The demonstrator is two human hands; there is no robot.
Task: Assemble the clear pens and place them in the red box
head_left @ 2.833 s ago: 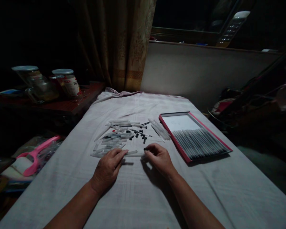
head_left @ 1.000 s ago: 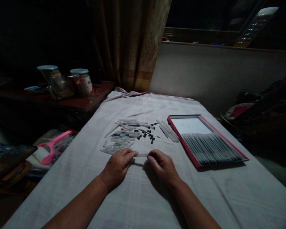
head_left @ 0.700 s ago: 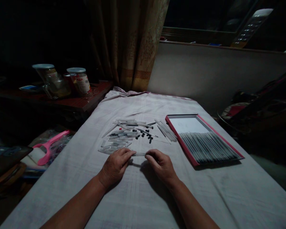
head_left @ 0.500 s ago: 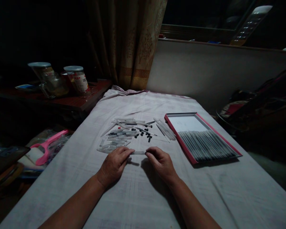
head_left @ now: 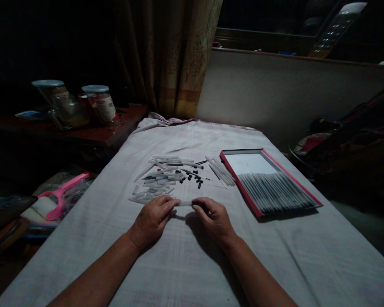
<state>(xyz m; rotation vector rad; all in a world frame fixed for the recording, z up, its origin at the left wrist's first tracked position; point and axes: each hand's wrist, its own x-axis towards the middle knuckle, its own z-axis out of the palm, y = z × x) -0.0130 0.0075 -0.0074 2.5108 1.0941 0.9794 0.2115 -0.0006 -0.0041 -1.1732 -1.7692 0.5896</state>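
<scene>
Between my two hands, just above the cloth, is a translucent pen barrel (head_left: 184,203), held level. My left hand (head_left: 153,217) pinches its left end between thumb and fingers. At the other end, my right hand (head_left: 215,217) has thumb and forefinger closed over a small dark part, mostly hidden by the fingertips. Beyond my hands lie loose clear pen tubes (head_left: 160,177) in a pile, along with several small black pen parts (head_left: 190,177) and some dark thin refills (head_left: 195,174). A tiny red piece (head_left: 159,169) lies among them.
To the right, a red-edged shallow box (head_left: 243,192) holds a row of pens (head_left: 275,192). More clear tubes (head_left: 220,172) lean at its left side. Jars (head_left: 104,106) stand on a dark wooden table (head_left: 124,123) at left. A pink object (head_left: 60,198) lies beside the cloth-covered surface (head_left: 185,264).
My right hand has shifted slightly left toward my left hand, and less of the pen barrel shows between them. The whole view has shifted a little.
</scene>
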